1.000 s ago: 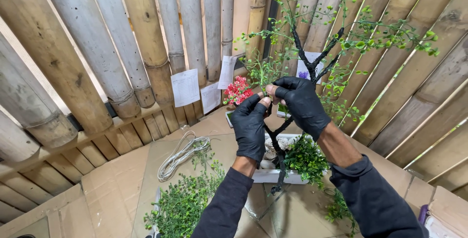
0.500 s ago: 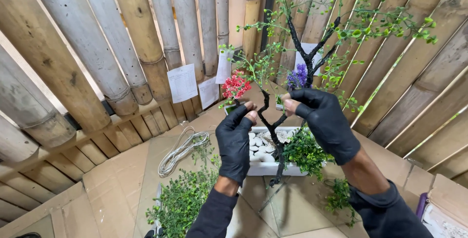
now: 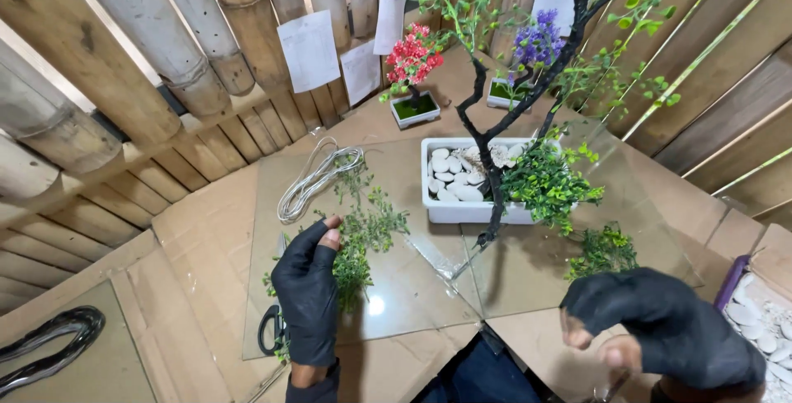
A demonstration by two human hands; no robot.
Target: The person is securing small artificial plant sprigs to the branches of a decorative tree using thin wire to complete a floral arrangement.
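The left hand is laid, fingers loosely spread, on the green sprigs beside the tree, while the right hand is curled, pinching nothing visible.

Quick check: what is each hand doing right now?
Left hand: open, fingers resting on the green sprigs.
Right hand: curled; holding anything cannot be told.

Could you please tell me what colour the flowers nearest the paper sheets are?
The flowers are red, seen in the head view.
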